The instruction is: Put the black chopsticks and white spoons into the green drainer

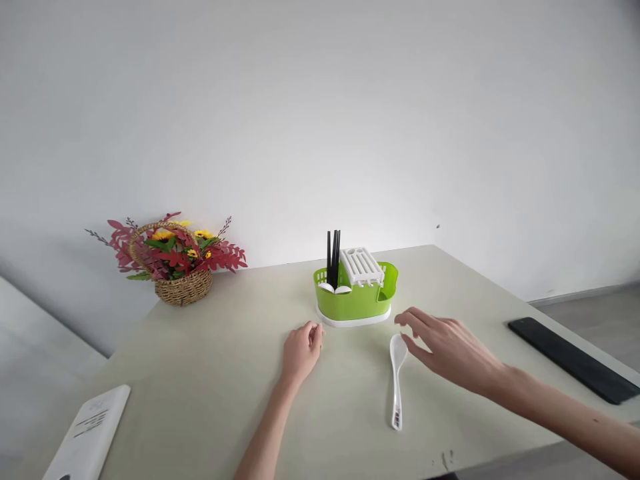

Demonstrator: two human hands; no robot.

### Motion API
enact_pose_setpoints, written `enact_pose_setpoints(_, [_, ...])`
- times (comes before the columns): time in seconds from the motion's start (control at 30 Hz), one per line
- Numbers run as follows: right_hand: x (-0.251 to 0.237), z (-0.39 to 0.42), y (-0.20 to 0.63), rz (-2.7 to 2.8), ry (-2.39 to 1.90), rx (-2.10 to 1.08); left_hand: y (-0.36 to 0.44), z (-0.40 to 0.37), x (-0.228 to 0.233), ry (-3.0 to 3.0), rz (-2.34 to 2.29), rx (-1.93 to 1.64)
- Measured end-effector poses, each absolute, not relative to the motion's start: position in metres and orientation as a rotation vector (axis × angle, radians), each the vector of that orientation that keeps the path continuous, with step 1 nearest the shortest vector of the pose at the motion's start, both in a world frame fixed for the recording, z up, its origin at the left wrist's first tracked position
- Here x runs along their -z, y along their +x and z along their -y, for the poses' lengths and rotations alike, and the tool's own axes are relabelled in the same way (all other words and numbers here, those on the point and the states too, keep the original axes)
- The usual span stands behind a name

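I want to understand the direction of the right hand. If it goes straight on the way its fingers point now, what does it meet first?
The right hand points left and slightly away, its fingers above the white spoon. Straight on, it would probably meet the green cutlery holder at its front right; depth is unclear.

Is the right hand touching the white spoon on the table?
Cannot tell. In the head view the right hand hovers spread beside the bowl of the white spoon; its lower fingers overlap the spoon's edge, so neither contact nor gap shows plainly.
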State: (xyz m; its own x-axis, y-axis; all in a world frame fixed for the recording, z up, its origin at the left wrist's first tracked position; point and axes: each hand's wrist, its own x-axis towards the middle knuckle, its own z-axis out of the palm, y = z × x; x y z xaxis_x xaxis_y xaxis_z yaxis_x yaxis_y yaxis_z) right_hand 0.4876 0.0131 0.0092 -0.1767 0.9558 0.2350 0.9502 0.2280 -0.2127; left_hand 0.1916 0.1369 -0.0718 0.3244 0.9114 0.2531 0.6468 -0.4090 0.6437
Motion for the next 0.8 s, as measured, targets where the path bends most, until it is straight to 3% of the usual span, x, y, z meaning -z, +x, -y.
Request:
enact_pose_setpoints(0.1, [0.022, -0.010, 0.492, 1.963, -2.015, -0.349, 0.192, -0.136, 0.068, 2.157, -1.385, -0.825])
enact_pose_setpoints(0.4, [0.060, -0.033, 0.483, 1.678, -2.027, -0.607, 0.192, -0.139, 0.065, 2.184, -1.390, -0.844])
enact_pose_setpoints(0.6, [0.046, -0.027, 0.485, 1.672, -1.781, -0.723, 0.193, -0.138, 0.063, 2.177, -1.396, -0.839])
enact_pose_setpoints(0.8, [-0.013, -0.006, 0.488, 1.567, -1.645, -0.620, 0.192, -0.138, 0.064, 2.178, -1.391, -0.843])
